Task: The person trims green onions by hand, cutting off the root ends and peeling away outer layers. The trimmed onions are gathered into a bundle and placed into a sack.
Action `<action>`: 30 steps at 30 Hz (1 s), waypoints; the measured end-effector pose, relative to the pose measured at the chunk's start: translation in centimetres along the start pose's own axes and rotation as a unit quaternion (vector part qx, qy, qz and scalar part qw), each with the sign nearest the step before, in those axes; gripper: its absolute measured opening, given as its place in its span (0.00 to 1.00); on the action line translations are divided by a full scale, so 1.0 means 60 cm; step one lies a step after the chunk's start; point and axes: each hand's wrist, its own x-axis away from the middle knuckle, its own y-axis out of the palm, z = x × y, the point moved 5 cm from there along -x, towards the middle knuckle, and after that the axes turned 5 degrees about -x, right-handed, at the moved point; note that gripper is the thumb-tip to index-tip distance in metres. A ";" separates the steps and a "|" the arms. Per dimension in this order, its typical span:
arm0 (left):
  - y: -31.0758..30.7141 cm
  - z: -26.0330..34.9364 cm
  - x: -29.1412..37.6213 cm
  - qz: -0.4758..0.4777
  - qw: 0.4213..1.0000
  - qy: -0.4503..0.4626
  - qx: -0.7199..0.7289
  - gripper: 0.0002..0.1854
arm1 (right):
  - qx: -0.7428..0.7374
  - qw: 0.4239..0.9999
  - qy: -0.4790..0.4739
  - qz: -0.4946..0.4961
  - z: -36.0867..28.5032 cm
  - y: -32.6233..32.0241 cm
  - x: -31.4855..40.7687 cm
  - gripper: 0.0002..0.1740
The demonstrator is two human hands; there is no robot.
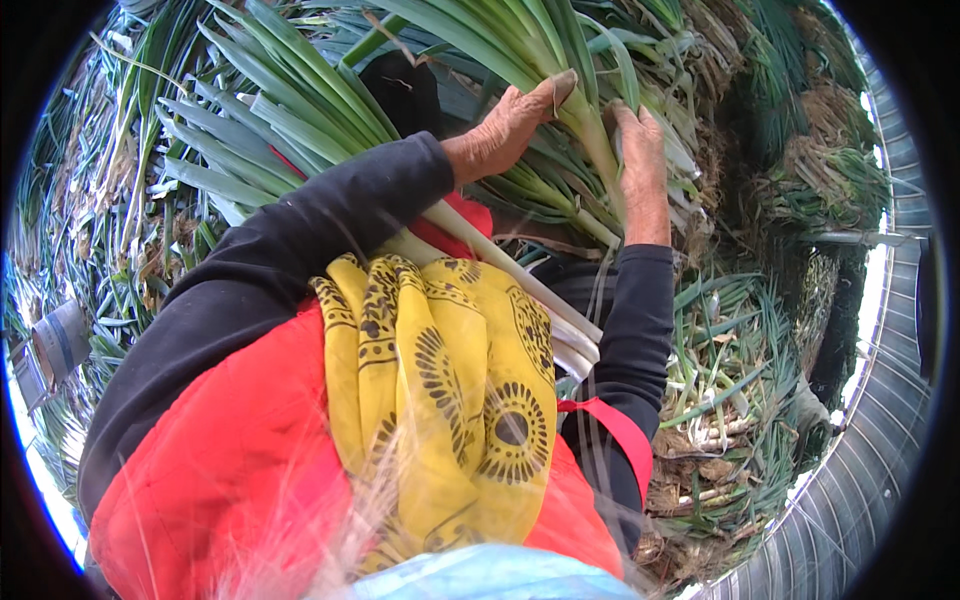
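My left hand [517, 124] grips a leek [592, 139] where its green leaves fan out from the pale stalk. Just right of that stalk, my right hand [643, 161] has its thumb and fingers closed on a narrow outer leaf [624, 64] of the leek. The stalk's lower end points down between my forearms. Several other leeks [517, 274] lie across my lap, passing under my left forearm, with their white ends towards my right elbow and their leaves fanned out at upper left. Part of the right fingers is hidden behind the leaf.
Heaped leeks and leaf scraps [135, 217] cover the left side. More leeks with brown roots [712, 480] are piled at right, near a ribbed translucent sheet wall [892, 420]. A cardboard piece [60, 341] is at far left. A yellow patterned scarf [450, 360] hangs over my front.
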 end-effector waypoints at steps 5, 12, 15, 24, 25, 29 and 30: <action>-0.003 0.015 0.003 0.099 0.987 0.118 -0.055 0.26 | -0.033 0.990 -0.105 -0.086 0.002 0.015 0.004 0.15; -0.025 0.031 0.046 0.015 0.979 0.193 -0.057 0.27 | -0.246 0.966 0.027 0.072 0.032 -0.016 -0.001 0.10; -0.032 0.054 0.078 -0.203 0.970 0.066 0.116 0.17 | -0.308 0.948 0.046 0.059 0.062 -0.008 0.014 0.09; 0.016 0.061 0.037 -0.237 0.838 0.267 -0.413 0.25 | 0.363 0.864 -0.304 0.172 0.052 -0.089 0.046 0.15; 0.014 0.034 0.030 -0.358 0.813 0.214 -0.406 0.24 | 0.522 0.763 -0.305 0.229 0.052 -0.160 0.067 0.14; -0.130 0.016 -0.015 -0.199 0.858 0.248 -0.402 0.21 | 0.638 0.648 -0.017 0.415 0.120 -0.556 0.224 0.15; -0.161 0.008 -0.019 -0.211 0.844 0.245 -0.428 0.22 | 0.610 0.649 0.015 0.454 0.144 -0.645 0.290 0.16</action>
